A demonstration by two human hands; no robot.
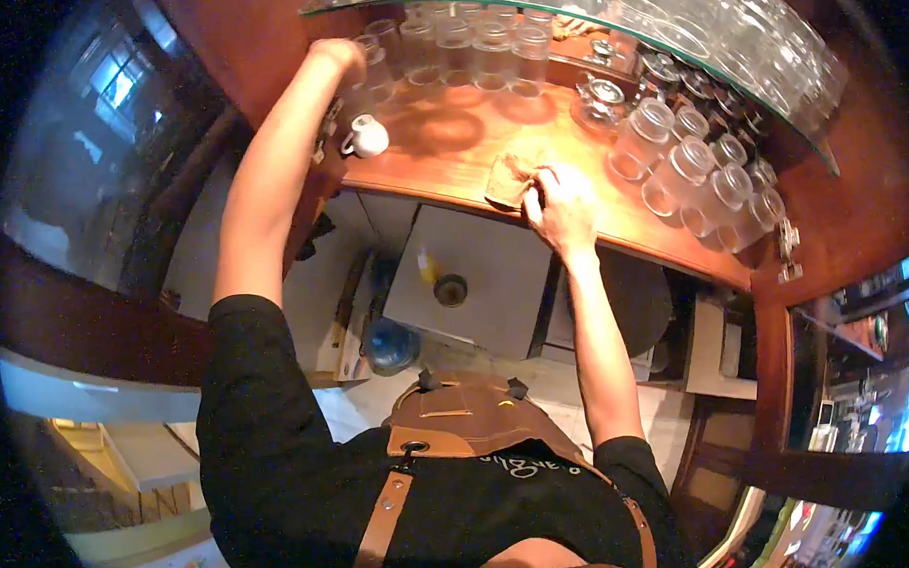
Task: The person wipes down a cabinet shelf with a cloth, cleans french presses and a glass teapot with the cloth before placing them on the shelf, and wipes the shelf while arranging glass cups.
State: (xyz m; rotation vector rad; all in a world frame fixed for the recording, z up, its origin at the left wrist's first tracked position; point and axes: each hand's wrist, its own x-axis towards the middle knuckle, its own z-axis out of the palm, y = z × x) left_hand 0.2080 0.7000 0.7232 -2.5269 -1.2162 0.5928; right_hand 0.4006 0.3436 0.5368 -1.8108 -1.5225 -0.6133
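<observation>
My left hand (341,60) reaches to the far left of the wooden cabinet shelf. It is closed at a clear glass (376,74), with most of its fingers hidden from view. Beside that glass, several more clear glasses (453,52) stand in rows along the back. My right hand (565,208) rests at the shelf's front edge, its fingers closed on a folded brown cloth (509,179) that lies flat on the wood. A small white pitcher (368,137) stands near the left front corner, below my left hand.
Several clear glass jars (690,166) stand at the right, near a silver-coloured lidded pot (602,95). A curved glass shelf (712,60) holding more glassware hangs above. Below are a white surface with a round drain-like opening (450,290) and a blue water bottle (392,346). Glazed doors flank both sides.
</observation>
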